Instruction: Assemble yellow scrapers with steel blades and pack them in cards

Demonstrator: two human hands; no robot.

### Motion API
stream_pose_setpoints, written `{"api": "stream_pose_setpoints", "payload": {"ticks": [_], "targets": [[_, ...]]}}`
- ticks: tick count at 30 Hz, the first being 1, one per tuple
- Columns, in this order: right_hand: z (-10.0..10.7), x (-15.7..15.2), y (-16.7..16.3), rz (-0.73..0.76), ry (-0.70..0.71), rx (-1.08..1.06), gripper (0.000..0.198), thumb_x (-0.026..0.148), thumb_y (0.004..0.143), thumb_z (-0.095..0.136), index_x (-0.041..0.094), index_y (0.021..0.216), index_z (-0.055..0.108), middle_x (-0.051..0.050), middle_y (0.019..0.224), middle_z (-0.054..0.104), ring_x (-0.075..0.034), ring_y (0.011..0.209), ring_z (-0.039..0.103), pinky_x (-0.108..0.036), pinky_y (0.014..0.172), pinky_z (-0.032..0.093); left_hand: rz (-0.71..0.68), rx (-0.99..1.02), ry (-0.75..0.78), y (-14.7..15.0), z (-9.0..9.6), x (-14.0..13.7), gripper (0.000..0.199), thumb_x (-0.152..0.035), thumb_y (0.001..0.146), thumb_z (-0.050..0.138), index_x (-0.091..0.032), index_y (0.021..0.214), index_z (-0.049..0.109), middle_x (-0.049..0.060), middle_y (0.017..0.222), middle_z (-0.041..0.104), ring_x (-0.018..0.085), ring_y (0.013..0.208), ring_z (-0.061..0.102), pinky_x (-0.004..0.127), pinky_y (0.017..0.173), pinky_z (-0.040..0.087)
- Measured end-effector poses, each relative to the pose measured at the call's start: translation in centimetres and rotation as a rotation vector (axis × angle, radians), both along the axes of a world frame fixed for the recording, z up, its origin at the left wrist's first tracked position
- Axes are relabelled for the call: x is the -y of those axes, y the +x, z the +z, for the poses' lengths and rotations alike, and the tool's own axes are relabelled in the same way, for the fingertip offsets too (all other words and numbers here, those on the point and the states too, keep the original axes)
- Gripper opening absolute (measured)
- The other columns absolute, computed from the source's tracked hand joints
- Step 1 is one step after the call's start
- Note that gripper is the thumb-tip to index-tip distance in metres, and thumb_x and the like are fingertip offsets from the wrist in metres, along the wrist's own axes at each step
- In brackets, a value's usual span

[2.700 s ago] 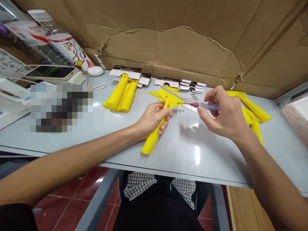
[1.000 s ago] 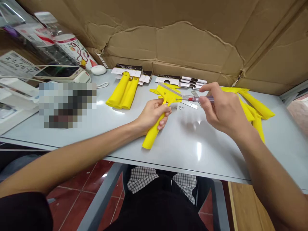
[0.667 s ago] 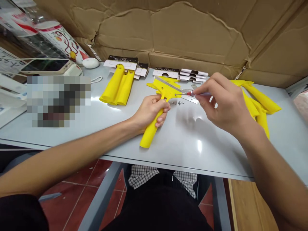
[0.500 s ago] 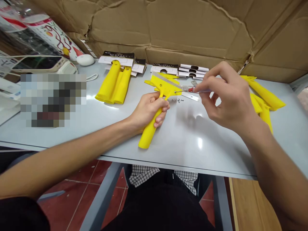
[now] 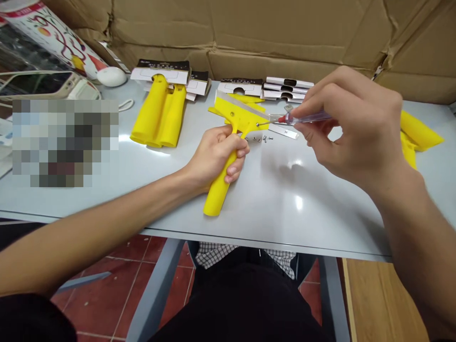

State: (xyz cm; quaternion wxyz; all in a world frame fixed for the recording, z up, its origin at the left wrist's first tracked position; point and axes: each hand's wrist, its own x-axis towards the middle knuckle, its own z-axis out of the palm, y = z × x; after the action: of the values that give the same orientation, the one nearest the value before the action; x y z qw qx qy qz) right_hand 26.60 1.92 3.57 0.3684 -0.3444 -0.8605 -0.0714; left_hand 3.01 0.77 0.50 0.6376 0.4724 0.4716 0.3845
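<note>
My left hand (image 5: 223, 154) is wrapped round the handle of a yellow scraper (image 5: 216, 195), whose wide head with a metal blade edge points up and away. Pinched in my right hand (image 5: 356, 123) is a screwdriver (image 5: 313, 117) with a clear handle and red collar. Its tip meets a screw (image 5: 257, 124) on the right side of the scraper head. Another fastener spot (image 5: 232, 114) shows on the head's left side. Several small loose screws (image 5: 265, 139) lie on the table just beyond the handle, near a flat metal blade (image 5: 285, 131).
Yellow scrapers with card sleeves (image 5: 149, 114) lie at the back left. Stacked card sleeves (image 5: 288, 89) stand by the cardboard wall (image 5: 249, 28). More yellow parts (image 5: 420, 133) lie right. A phone (image 5: 39, 85), white mouse-like object (image 5: 111, 76) and blurred patch occupy the left of the table (image 5: 171, 190).
The camera view has shifted slightly. My right hand appears further right and higher, with more of the screwdriver handle showing. The tip stays at the screw, and my left hand keeps its hold.
</note>
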Motion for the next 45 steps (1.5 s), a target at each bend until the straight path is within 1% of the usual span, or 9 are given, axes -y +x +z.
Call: {"api": "stream_pose_setpoints", "payload": {"ticks": [8,11,15,19,23,28,31,38,45], "targets": [[-0.1,0.7,-0.2,0.007,0.060,0.069,0.030,0.007,0.096,0.053,0.032,0.106,0.067,-0.004,0.118,0.068,-0.023,0.101,0.067,-0.036,0.076,0.056,-0.008,-0.035,0.008,-0.1,-0.4,-0.1,0.019,-0.021,0.076,0.059,-0.025,0.073,0.041,-0.008,0.041,0.042,0.007,0.027,0.035,0.019,0.028,0.029],[0.2,0.6,-0.3,-0.033,0.035,0.105,0.023,0.014,0.099,0.053,0.029,0.114,0.064,-0.007,0.121,0.067,-0.023,0.102,0.067,-0.035,0.072,0.057,-0.020,-0.046,0.021,-0.3,-0.6,-0.2,0.019,-0.022,0.078,0.059,-0.025,0.070,0.041,-0.008,0.040,0.041,0.007,0.027,0.035,0.018,0.028,0.029],[0.4,0.4,-0.4,-0.068,0.096,0.145,0.010,0.024,0.101,0.059,0.023,0.110,0.062,-0.006,0.112,0.072,-0.026,0.095,0.071,-0.041,0.084,0.058,-0.002,-0.027,0.045,-0.2,-0.7,-0.1,0.023,-0.024,0.078,0.062,-0.025,0.068,0.041,-0.009,0.042,0.041,0.006,0.027,0.031,0.019,0.028,0.027],[0.4,0.7,-0.2,-0.095,0.011,0.161,0.013,0.034,0.105,0.055,0.025,0.112,0.061,-0.003,0.110,0.075,-0.027,0.099,0.076,-0.041,0.089,0.057,0.025,-0.016,0.017,-0.4,-0.5,0.0,0.030,-0.028,0.077,0.070,-0.025,0.069,0.041,-0.009,0.045,0.041,0.005,0.029,0.033,0.020,0.029,0.027],[0.4,1.0,-0.2,-0.086,-0.020,0.126,0.021,0.023,0.099,0.056,0.024,0.120,0.059,-0.003,0.119,0.074,-0.021,0.092,0.076,-0.039,0.096,0.056,0.009,-0.010,-0.007,-0.6,-0.6,-0.2,0.034,-0.031,0.079,0.075,-0.025,0.072,0.041,-0.010,0.045,0.040,0.006,0.029,0.034,0.021,0.031,0.028],[0.3,1.0,-0.3,-0.141,-0.004,0.137,0.017,0.040,0.104,0.055,0.027,0.112,0.063,-0.003,0.092,0.074,-0.024,0.076,0.075,-0.041,0.080,0.056,0.040,-0.024,0.020,-0.3,-0.5,0.0,0.030,-0.025,0.080,0.070,-0.024,0.070,0.041,-0.008,0.046,0.043,0.006,0.029,0.035,0.020,0.030,0.029],[0.2,1.1,-0.4,-0.239,0.029,0.143,0.029,0.051,0.108,0.048,0.028,0.107,0.065,-0.001,0.079,0.070,-0.024,0.073,0.073,-0.042,0.079,0.053,0.038,-0.047,0.038,-0.1,-0.4,0.3,0.028,-0.024,0.079,0.068,-0.024,0.069,0.042,-0.008,0.044,0.042,0.006,0.029,0.035,0.020,0.029,0.030],[0.2,1.3,-0.1,-0.145,-0.050,0.099,0.020,0.032,0.099,0.060,0.028,0.118,0.063,0.001,0.093,0.071,-0.019,0.070,0.072,-0.036,0.072,0.052,0.037,-0.057,0.024,-0.3,-0.5,0.1,0.026,-0.024,0.080,0.068,-0.024,0.074,0.042,-0.008,0.047,0.044,0.007,0.031,0.038,0.019,0.031,0.032],[-0.1,1.3,-0.6,-0.252,0.047,0.117,0.033,0.054,0.105,0.051,0.025,0.102,0.066,0.000,0.069,0.064,-0.023,0.065,0.069,-0.043,0.076,0.050,0.032,-0.073,0.051,-0.2,-0.4,0.2,0.025,-0.023,0.077,0.065,-0.025,0.069,0.041,-0.008,0.041,0.041,0.007,0.027,0.033,0.020,0.029,0.028]]}}
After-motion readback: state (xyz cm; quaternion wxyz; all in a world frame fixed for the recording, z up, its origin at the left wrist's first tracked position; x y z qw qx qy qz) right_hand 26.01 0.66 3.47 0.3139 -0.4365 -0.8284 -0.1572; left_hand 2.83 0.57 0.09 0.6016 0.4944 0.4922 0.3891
